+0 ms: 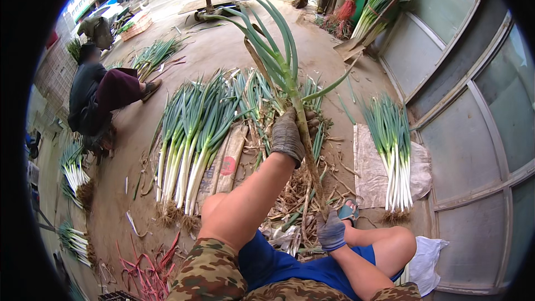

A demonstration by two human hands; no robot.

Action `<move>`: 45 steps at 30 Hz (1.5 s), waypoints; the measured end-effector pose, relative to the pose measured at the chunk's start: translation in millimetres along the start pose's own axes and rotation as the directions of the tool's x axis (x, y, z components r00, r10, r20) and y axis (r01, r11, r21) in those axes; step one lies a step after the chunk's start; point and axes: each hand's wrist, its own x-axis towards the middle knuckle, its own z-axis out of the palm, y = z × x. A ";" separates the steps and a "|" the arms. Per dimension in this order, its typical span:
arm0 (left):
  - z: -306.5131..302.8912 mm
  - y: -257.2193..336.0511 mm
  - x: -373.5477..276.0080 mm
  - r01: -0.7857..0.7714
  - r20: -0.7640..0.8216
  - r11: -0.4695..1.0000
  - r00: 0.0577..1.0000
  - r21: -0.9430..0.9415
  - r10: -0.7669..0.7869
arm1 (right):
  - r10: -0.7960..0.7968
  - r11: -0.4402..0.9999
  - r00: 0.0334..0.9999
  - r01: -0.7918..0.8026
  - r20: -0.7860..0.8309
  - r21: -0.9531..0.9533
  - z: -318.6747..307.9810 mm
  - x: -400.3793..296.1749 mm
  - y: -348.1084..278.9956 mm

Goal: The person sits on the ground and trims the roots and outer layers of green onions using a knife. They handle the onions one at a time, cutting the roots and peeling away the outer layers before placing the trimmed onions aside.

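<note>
My gloved left hand (pixel 288 138) grips a large green onion (pixel 310 156) around its upper stalk, just below where the green leaves fan out. Lower down, my gloved right hand (pixel 330 232) holds the same onion at its root end. The stalk slants between both hands, with brown dry outer skin on its lower part. Beneath it lies a heap of peeled leaves and husks (pixel 292 196). Left of the heap, cleaned green onions (pixel 184 150) are laid side by side with roots towards me, partly beside a printed sack (pixel 228 154).
To the right, more cleaned onions (pixel 397 159) lie on a pale woven sack (pixel 363 175) beside a metal-framed glass partition (pixel 464 142). A shovel (pixel 349 50) leans near a standing onion bundle (pixel 376 4). Red ties (pixel 150 271) lie at lower left; another person (pixel 96 92) sits farther left.
</note>
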 end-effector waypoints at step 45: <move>6.4 -112.3 -45.5 -0.350 0.496 0.415 0.806 0.840 -0.324 | 0.021 0.010 0.933 -0.359 0.359 0.933 -127.0 208.4 6.1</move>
